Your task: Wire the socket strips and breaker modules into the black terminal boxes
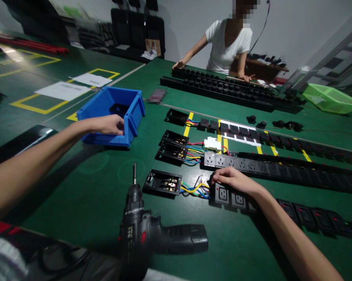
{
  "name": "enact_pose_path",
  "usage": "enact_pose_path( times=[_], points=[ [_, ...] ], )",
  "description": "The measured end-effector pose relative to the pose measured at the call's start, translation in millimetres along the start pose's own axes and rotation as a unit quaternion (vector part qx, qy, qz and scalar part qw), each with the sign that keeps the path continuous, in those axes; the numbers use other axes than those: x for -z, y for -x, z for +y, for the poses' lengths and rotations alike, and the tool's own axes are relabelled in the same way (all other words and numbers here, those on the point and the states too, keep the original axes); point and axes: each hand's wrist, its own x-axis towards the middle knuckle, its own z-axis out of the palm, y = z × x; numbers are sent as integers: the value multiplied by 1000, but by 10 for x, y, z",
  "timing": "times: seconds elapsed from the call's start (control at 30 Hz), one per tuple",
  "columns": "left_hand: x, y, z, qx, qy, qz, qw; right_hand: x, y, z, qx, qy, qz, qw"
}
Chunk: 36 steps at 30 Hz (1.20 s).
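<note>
A green tabletop (84,199) is spreading across most of the view, and at its far side a person in a white shirt (227,50) is leaning over long black rails (222,90). Nearest on the right, a black socket strip (222,194) is lying flat. A blue bin (138,109) is standing left of centre, open at the top. Between them and closer in, a cordless drill (152,234) is lying with its bit pointing away. The left hand (111,124) is dipping into the bin; its fingertips are hiding, so whether its grip is holding anything I cannot tell. The right hand (230,177) is resting on the strip's near end, fingers bending; how firmly its grip is closing I cannot tell. Beside that end, an open terminal box (163,183) is lying, coloured wires (193,190) running between the two.
</note>
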Motion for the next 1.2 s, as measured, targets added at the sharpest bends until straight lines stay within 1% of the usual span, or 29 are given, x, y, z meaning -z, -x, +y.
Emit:
enact_pose_path(
  times=[0.13,0.23,0.33,0.4,0.47,0.57,0.63,0.7,0.77,0.8,0.83,0.87,0.9,0.97,1.03,1.13,1.2],
  points=[
    [-5,6,7,-10,9,31,999,-5,13,-39,-1,4,2,1000],
    [25,50,-21,-17,17,65,998,-7,23,-69,1,12,3,1000],
    [68,163,-38,-21,13,117,993,-9,25,-71,-2,19,1,1000],
    [75,294,16,-32,27,165,985,-12,19,-57,-6,21,-1,1000],
    [51,466,158,-60,72,225,970,-11,11,-40,-5,16,-4,1000],
    [-41,748,496,-72,87,292,950,11,18,-52,9,13,-8,1000],
    [-136,902,738,-100,115,304,940,35,51,-112,21,24,-9,999],
    [-254,1003,949,-148,138,281,938,46,110,-222,31,60,7,998],
    [-399,1051,1132,-201,139,237,940,9,182,-377,51,117,55,990],
    [-481,1058,1219,-231,139,219,938,-37,216,-464,69,143,90,983],
    [-569,1059,1307,-251,152,188,937,-105,245,-554,92,162,124,975],
    [-661,1055,1397,-265,180,153,935,-194,267,-642,123,171,152,966],
    [-757,1049,1489,-275,219,114,929,-300,279,-725,157,170,166,958],
    [-950,1036,1671,-275,295,31,914,-547,277,-858,229,163,156,947],
    [-1130,1032,1831,-275,373,-43,885,-793,249,-931,284,160,135,936],
    [-1340,1037,1983,-256,458,-114,844,-1064,201,-925,341,166,153,913],
    [-1434,1039,2019,-245,484,-142,828,-1158,189,-874,351,163,174,906]
  ],
)
